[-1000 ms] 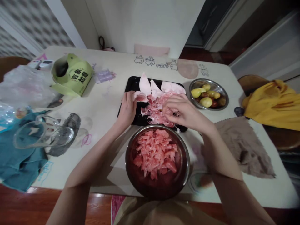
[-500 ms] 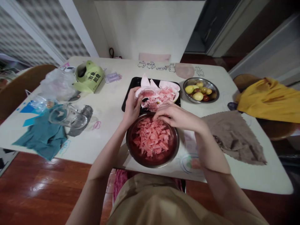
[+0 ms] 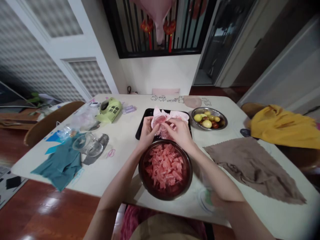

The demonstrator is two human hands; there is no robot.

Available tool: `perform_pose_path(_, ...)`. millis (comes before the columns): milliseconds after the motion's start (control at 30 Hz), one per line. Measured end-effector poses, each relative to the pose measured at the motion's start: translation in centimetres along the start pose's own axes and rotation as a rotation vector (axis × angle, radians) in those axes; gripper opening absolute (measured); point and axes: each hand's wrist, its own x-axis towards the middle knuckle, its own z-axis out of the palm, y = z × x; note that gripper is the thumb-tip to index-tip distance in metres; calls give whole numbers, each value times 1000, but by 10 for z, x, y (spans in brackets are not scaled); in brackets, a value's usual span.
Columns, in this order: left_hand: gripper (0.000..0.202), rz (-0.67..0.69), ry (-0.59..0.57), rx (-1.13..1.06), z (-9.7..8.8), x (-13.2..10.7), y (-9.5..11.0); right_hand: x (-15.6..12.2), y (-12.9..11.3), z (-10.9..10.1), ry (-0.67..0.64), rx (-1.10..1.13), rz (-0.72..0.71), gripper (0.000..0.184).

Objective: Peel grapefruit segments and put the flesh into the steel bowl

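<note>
My left hand (image 3: 148,132) is closed around a pink pomelo segment (image 3: 160,119) above the black tray (image 3: 139,132). The fingers of my right hand (image 3: 178,132) are pinched together at the segment's right side; what lies between them is hidden. White pomelo rind (image 3: 180,115) and torn membrane rest in the tray behind and beneath my hands. Just in front of the tray, nearer to me, a steel bowl (image 3: 141,176) holds a heap of peeled red pomelo pulp (image 3: 165,166).
A steel bowl (image 3: 225,125) of small yellow and brown fruit stands right of the tray. The brown cloth (image 3: 252,166) lies on the right. At left are a glass pitcher (image 3: 91,145), a teal cloth (image 3: 60,163), a plastic bag (image 3: 85,119) and a green box (image 3: 110,110).
My right hand has moved from over the pulp bowl up to the segment in my left hand. The head view has tilted up, showing more of the wall and window.
</note>
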Motion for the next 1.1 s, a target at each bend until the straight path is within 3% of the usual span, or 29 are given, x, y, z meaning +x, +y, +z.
perform_pose_path(133,55,61,-85,-21,5,22,8,8,-4,-1,165,34,-131,20)
perform_pose_path(200,52,91,-133,-2,8,28,14,8,-3,-5,216,42,-204,22)
perform_pose_path(400,42,62,-175,-137,16,23,25,3,-1,-18,328,-77,-292,15)
perform_pose_path(567,36,26,-149,-242,10,19,40,0,-8,-26,361,-68,-341,20)
perform_pose_path(733,37,-19,-112,-256,7,17,47,-1,-12,-29,360,-84,-388,30)
perform_pose_path(900,50,-171,-6,-297,9,18,33,3,5,-18,241,-329,-475,45)
perform_pose_path(1100,46,-458,-129,-409,0,32,21,10,39,7,160,-428,-387,39)
